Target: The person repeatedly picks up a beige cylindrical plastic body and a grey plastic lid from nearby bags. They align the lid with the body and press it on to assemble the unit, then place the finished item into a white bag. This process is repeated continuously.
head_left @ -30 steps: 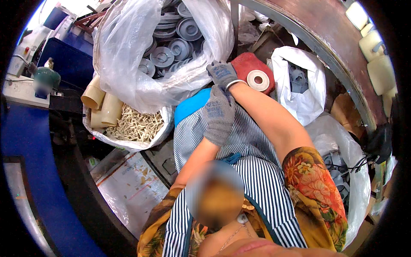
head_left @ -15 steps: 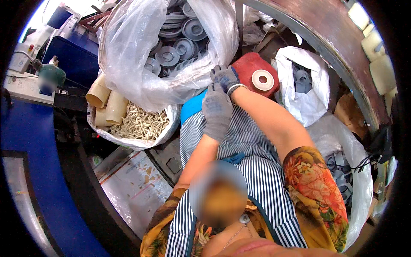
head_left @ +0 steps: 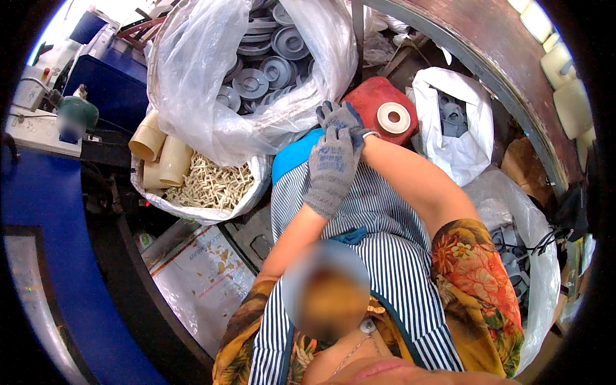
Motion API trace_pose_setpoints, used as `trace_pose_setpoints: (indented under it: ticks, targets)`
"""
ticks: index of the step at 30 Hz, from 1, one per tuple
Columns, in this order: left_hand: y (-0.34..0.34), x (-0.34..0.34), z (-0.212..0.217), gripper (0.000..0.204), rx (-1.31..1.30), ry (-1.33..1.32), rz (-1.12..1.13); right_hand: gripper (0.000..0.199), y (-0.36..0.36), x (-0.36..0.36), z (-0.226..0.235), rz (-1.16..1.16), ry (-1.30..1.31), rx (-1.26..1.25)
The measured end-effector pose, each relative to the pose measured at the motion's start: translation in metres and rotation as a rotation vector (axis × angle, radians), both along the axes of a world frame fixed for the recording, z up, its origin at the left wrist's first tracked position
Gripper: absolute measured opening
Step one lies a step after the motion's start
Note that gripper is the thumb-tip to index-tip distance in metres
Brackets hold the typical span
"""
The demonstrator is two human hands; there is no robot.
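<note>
My two hands meet above my lap, both in grey knit gloves. My left hand (head_left: pixel 332 168) lies with its back up, blue print on it, and its bent fingers close over the glove of my right hand near the wrist. Just beyond it, my right hand (head_left: pixel 340 117) reaches leftward, its dark-tipped fingers partly spread, with nothing visible in them. Part of its palm is hidden by the left hand. A pale band circles the right wrist. The red cushion-like piece (head_left: pixel 364 101), bearing a cream ring (head_left: pixel 393 119), lies right beside my right hand.
A large clear plastic sack (head_left: pixel 199 83) holds grey round lids (head_left: pixel 250 83) ahead. Left of my lap, a sack of small beige pieces (head_left: pixel 215 186) also carries beige tubes (head_left: pixel 174 160). White bags (head_left: pixel 452 157) with grey parts stand right. A curved-looking table edge (head_left: pixel 475 58) borders the far right.
My left hand has slid slightly right and turned, showing the printed back of its glove. It overlaps the right hand more, near the wrist. The bags and sacks stay put.
</note>
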State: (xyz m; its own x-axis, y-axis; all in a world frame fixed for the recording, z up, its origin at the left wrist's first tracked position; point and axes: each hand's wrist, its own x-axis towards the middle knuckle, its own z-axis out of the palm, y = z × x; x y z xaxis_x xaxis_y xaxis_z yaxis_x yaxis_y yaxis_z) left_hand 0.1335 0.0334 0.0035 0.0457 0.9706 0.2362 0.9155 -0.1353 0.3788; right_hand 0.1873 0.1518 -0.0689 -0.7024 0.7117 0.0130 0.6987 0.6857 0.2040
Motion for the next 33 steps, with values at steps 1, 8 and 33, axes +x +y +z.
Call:
trace_pose_setpoints:
  ticks: [1, 8, 33]
  targets:
    - [-0.002, 0.001, -0.002, 0.038, 0.032, 0.013, 0.033, 0.036, 0.003, -0.002, 0.002, -0.001, -0.019, -0.042]
    - [-0.013, 0.009, 0.0, 0.04, -0.06, 0.102, 0.068, 0.031, 0.0, -0.002, -0.007, 0.047, -0.061, 0.043]
    - [-0.017, -0.007, 0.005, 0.041, -0.114, -0.196, -0.024, 0.022, -0.015, -0.003, 0.003, 0.346, -0.156, 0.075]
